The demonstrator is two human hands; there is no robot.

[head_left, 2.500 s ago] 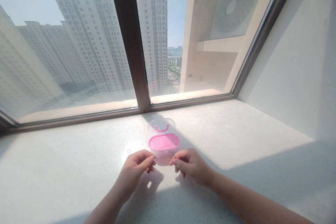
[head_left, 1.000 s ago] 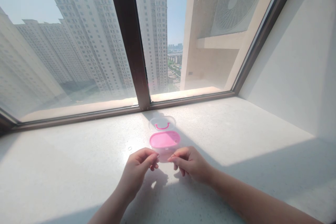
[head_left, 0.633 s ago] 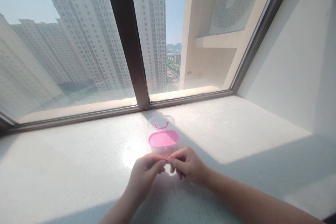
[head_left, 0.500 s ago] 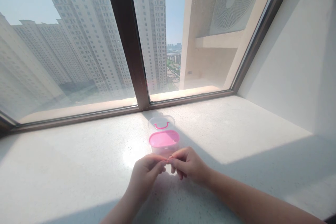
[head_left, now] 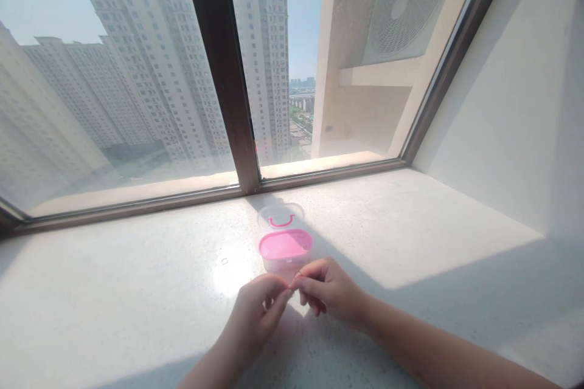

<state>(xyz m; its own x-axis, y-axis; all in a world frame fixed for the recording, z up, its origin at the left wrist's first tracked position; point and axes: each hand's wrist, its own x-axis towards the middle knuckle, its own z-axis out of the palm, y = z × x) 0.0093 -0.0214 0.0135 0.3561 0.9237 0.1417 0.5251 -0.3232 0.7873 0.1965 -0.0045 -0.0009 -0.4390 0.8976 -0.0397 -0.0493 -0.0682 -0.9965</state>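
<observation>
The left hand [head_left: 262,310] and the right hand [head_left: 326,289] are brought together above the white counter [head_left: 137,292], their fingertips meeting. Between those fingertips a small thin ring [head_left: 297,274] is pinched (it is too small for its material to be told); both hands are closed on it, the thumb and forefinger of each pressed to it.

Just beyond the hands, a small clear case with a pink inside [head_left: 285,249] is set on the counter, its transparent lid [head_left: 280,217] lying open toward the window and a pink curved handle visible in the lid. The case is near the fingertips but is not touched by them. A second tiny ring [head_left: 224,261] is seen lying alone on the counter to the left of the case, apart from both hands.

The counter is bordered at the back by a dark window frame [head_left: 219,73], with tall apartment blocks seen through the glass and a fan unit [head_left: 401,6] outside at the right.
</observation>
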